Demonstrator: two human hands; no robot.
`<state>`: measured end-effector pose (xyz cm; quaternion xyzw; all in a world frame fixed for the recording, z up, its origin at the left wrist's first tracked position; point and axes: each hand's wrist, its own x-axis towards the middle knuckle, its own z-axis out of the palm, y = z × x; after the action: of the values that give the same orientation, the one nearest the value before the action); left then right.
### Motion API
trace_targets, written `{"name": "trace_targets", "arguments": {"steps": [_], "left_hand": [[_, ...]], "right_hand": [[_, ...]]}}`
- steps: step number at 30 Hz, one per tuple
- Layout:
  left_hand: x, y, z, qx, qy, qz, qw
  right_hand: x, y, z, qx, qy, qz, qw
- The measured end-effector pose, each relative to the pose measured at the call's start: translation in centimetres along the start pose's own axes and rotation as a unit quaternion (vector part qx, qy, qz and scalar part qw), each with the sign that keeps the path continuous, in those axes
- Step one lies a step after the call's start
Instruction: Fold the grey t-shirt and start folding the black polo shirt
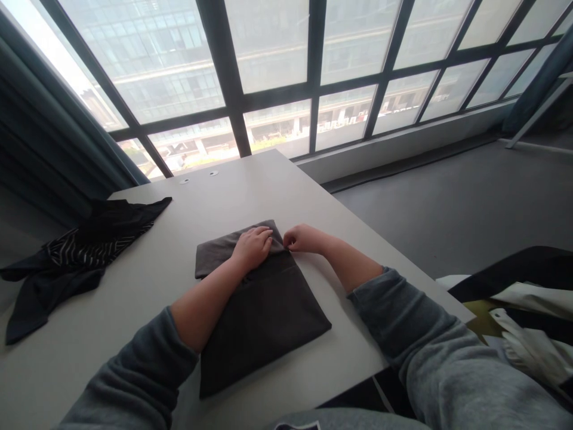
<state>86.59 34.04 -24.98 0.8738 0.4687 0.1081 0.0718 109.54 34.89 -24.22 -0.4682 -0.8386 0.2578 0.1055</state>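
A dark grey-black folded garment (266, 319) lies on the white table in front of me; its exact kind cannot be made out. The far part is folded over toward me and looks a bit lighter, with a crease across the middle. My left hand (253, 246) rests flat on this folded part, fingers stretched out. At the garment's right edge, by the fold, my right hand (304, 239) pinches the cloth between thumb and fingers. The bit of cloth inside that pinch is mostly hidden.
A crumpled black garment with white stripes (83, 251) lies on the left of the white table (250, 191). Beyond stand large windows and a blue-grey curtain (49, 113). Grey floor (416, 197) and a heap of mixed clothes (528, 316) are on the right.
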Motion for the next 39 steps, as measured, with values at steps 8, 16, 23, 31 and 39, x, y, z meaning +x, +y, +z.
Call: {"name": "trace_targets", "arguments": {"steps": [8, 16, 23, 31, 39], "left_hand": [[4.7, -1.8, 3.2, 0.031, -0.127, 0.007, 0.991], [3.9, -2.7, 3.8, 0.029, -0.074, 0.015, 0.997], [1.3, -0.9, 2.4, 0.068, -0.076, 0.021, 0.995], [-4.7, -1.2, 0.0, 0.003, -0.165, 0.062, 0.984], [-13.4, -8.1, -6.4, 0.049, 0.096, -0.355, 0.929]], "right_hand": [[0.4, 1.2, 0.4, -0.011, -0.019, -0.037, 0.999], [0.2, 0.9, 0.2, 0.006, -0.053, -0.070, 0.996], [0.3, 1.2, -0.3, -0.064, 0.074, 0.018, 0.995], [0.7, 1.1, 0.6, -0.072, 0.011, 0.033, 0.997], [0.9, 0.1, 0.8, -0.126, 0.100, 0.088, 0.983]]}}
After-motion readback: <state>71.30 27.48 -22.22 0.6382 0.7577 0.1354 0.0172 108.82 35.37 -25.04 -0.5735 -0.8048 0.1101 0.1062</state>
